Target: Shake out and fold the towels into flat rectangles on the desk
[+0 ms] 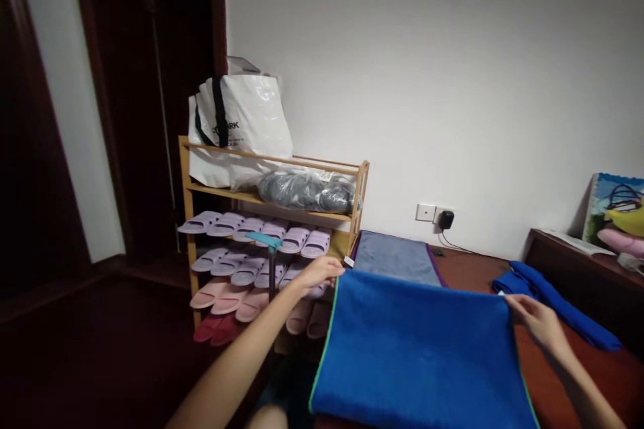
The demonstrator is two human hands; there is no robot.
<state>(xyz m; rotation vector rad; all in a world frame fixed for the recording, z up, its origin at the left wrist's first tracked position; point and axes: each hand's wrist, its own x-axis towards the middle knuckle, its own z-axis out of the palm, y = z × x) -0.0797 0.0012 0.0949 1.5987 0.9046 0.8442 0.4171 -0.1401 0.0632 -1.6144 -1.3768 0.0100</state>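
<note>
A blue towel with green edging hangs spread out between my two hands. My left hand pinches its upper left corner, where a small white tag sticks up. At the upper right corner, my right hand grips the cloth between thumb and fingers. Behind the towel lies a grey cloth with purple edging, flat on the reddish-brown surface. To the right, more blue cloth lies bunched and folded on that surface. The towel's lower edge runs toward the bottom of the view.
A wooden shoe rack at left holds several rows of slippers, a white bag and a plastic-wrapped grey bundle. A teal-topped pole stands before it. A plugged-in black adapter is on the wall.
</note>
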